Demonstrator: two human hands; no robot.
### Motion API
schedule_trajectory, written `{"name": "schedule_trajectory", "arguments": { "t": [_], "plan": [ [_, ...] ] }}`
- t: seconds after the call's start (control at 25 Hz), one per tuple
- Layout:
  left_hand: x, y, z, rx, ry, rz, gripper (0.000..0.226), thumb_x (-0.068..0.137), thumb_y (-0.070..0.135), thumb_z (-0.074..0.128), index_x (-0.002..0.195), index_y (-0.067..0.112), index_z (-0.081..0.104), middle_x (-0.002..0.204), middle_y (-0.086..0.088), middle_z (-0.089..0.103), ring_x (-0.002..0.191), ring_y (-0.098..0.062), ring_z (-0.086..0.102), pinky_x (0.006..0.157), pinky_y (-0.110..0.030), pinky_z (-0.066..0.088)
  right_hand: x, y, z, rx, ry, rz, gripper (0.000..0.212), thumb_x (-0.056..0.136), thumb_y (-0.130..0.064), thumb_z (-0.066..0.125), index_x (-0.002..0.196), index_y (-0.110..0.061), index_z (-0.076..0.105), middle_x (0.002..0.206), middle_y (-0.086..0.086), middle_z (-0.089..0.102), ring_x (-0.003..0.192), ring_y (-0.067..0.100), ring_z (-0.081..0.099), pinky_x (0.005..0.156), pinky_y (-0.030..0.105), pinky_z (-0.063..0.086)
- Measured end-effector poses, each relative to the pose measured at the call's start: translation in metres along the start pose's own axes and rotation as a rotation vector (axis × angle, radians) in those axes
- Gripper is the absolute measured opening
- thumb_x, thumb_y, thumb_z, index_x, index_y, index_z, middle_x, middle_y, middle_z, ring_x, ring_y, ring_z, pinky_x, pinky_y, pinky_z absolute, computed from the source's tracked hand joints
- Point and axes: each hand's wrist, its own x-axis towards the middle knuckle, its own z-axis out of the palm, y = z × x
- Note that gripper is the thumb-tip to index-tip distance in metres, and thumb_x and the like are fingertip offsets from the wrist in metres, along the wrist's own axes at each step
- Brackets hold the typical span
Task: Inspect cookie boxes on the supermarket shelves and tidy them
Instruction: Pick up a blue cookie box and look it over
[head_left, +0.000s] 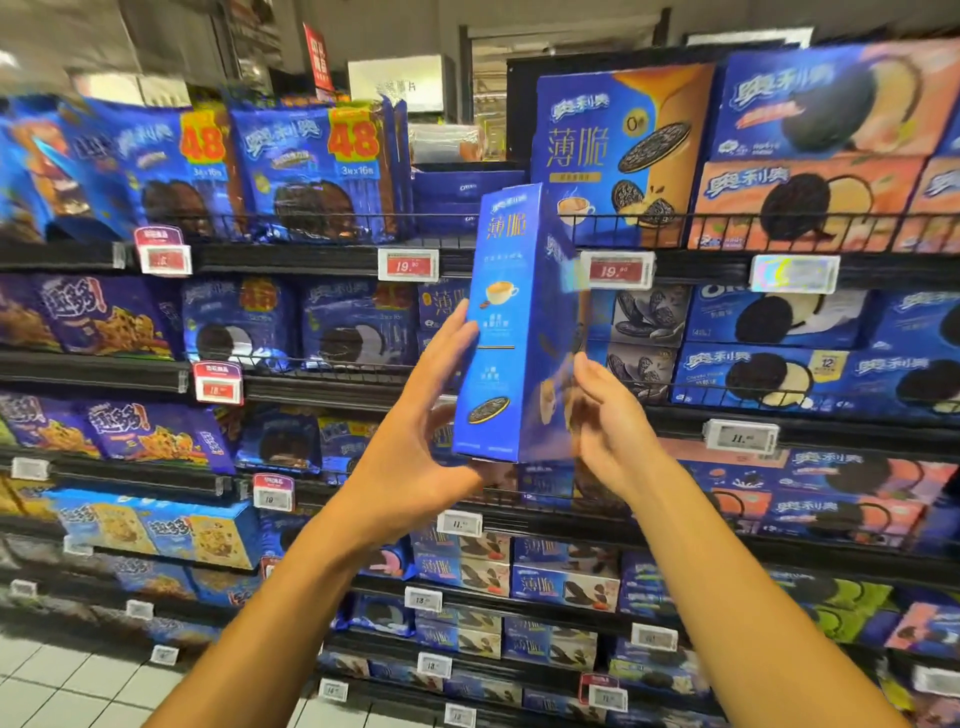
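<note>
here | left hand (415, 447) holds blue box (506, 322) upright | right hand (608, 431) touching

You can read "48" on the upper-left blue bags (317, 171), and "19" on the red price tag (408, 265) at centre.

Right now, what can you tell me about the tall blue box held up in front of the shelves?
The box is tall, narrow, seemingly glossy cardboard, deep blue with gold characters near the top, a coffee cup picture midway and a dark cookie near the bottom. It stands upright, slightly tilted, off the shelves, narrow side toward the camera. The left hand supports its lower left edge and base; the right hand, blurred, is at its lower right face.
</note>
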Motion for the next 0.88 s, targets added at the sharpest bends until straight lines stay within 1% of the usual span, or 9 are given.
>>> {"name": "schedule_trajectory", "arguments": {
  "t": [0.12, 0.2, 0.32, 0.44, 0.56, 0.64, 0.72, 0.8, 0.88],
  "plan": [
    [0.005, -0.002, -0.016, 0.055, 0.004, 0.029, 0.096, 0.078, 0.01, 0.079, 0.153, 0.015, 0.021, 0.165, 0.009, 0.008, 0.15, -0.02, 0.022, 0.106, -0.043, 0.047, 0.012, -0.011, 0.017, -0.064, -0.006, -0.096, 0.02, 0.104, -0.024, 0.048, 0.094, -0.008, 0.056, 0.073, 0.007, 0.061, 0.057, 0.015, 0.055, 0.051, 0.02, 0.044],
    [0.008, -0.005, -0.032, 0.048, -0.003, 0.02, 0.098, 0.079, 0.034, 0.08, 0.154, 0.02, 0.019, 0.165, 0.009, 0.008, 0.149, -0.018, 0.024, 0.106, -0.037, 0.045, 0.022, -0.02, 0.028, -0.114, 0.011, -0.155, 0.019, 0.104, -0.023, 0.049, 0.092, -0.012, 0.056, 0.062, -0.006, 0.066, 0.049, 0.004, 0.059, 0.043, 0.016, 0.044],
    [0.018, -0.013, -0.051, -0.056, 0.089, -0.024, 0.094, 0.079, 0.061, 0.07, 0.153, 0.026, 0.023, 0.164, 0.002, 0.02, 0.146, -0.02, 0.031, 0.111, -0.046, 0.039, 0.037, -0.034, 0.045, -0.193, 0.039, -0.228, 0.013, 0.1, -0.029, 0.057, 0.097, -0.016, 0.058, 0.063, -0.011, 0.067, 0.05, 0.004, 0.062, 0.043, 0.02, 0.048],
    [0.038, -0.027, -0.067, -0.108, 0.209, -0.074, 0.086, 0.082, 0.051, 0.071, 0.152, 0.032, 0.026, 0.16, 0.001, 0.03, 0.144, -0.021, 0.035, 0.113, -0.052, 0.036, 0.052, -0.046, 0.062, -0.262, 0.111, -0.368, 0.011, 0.096, -0.028, 0.064, 0.103, -0.021, 0.06, 0.085, -0.007, 0.075, 0.069, 0.008, 0.071, 0.056, 0.025, 0.056],
    [0.074, -0.044, -0.093, -0.135, 0.301, -0.034, 0.07, 0.091, 0.023, 0.065, 0.151, 0.018, 0.03, 0.151, 0.0, 0.046, 0.136, -0.018, 0.047, 0.11, -0.048, 0.041, 0.068, -0.061, 0.088, -0.323, 0.183, -0.558, 0.023, 0.091, -0.028, 0.072, 0.109, -0.031, 0.058, 0.107, -0.007, 0.07, 0.087, -0.002, 0.069, 0.067, 0.014, 0.053],
    [0.107, -0.054, -0.111, -0.126, 0.347, -0.013, 0.057, 0.096, 0.009, 0.058, 0.147, 0.013, 0.034, 0.147, -0.003, 0.049, 0.134, -0.015, 0.048, 0.111, -0.041, 0.041, 0.081, -0.074, 0.108, -0.373, 0.212, -0.689, 0.031, 0.088, -0.028, 0.075, 0.11, -0.035, 0.054, 0.111, -0.012, 0.064, 0.091, -0.009, 0.064, 0.073, 0.011, 0.05],
    [0.14, -0.06, -0.128, -0.114, 0.378, 0.0, 0.05, 0.098, -0.002, 0.051, 0.141, 0.019, 0.037, 0.143, -0.005, 0.051, 0.13, -0.012, 0.051, 0.108, -0.033, 0.042, 0.098, -0.087, 0.125, -0.424, 0.241, -0.777, 0.033, 0.089, -0.023, 0.074, 0.111, -0.034, 0.051, 0.114, -0.01, 0.06, 0.097, -0.006, 0.061, 0.081, 0.013, 0.049],
    [0.172, -0.066, -0.145, -0.098, 0.42, 0.001, 0.049, 0.098, -0.007, 0.048, 0.138, 0.019, 0.039, 0.141, -0.007, 0.053, 0.128, -0.014, 0.053, 0.108, -0.033, 0.042, 0.116, -0.098, 0.141, -0.45, 0.256, -0.808, 0.031, 0.093, -0.017, 0.068, 0.115, -0.027, 0.05, 0.116, -0.006, 0.058, 0.103, 0.001, 0.059, 0.087, 0.016, 0.048],
    [0.203, -0.076, -0.162, -0.06, 0.445, -0.015, 0.05, 0.097, -0.007, 0.049, 0.143, 0.011, 0.04, 0.144, -0.009, 0.05, 0.13, -0.018, 0.051, 0.112, -0.037, 0.04, 0.134, -0.106, 0.15, -0.5, 0.256, -0.838, 0.029, 0.094, -0.013, 0.064, 0.117, -0.023, 0.05, 0.116, -0.007, 0.058, 0.102, -0.003, 0.058, 0.087, 0.014, 0.047]
  ]
}}
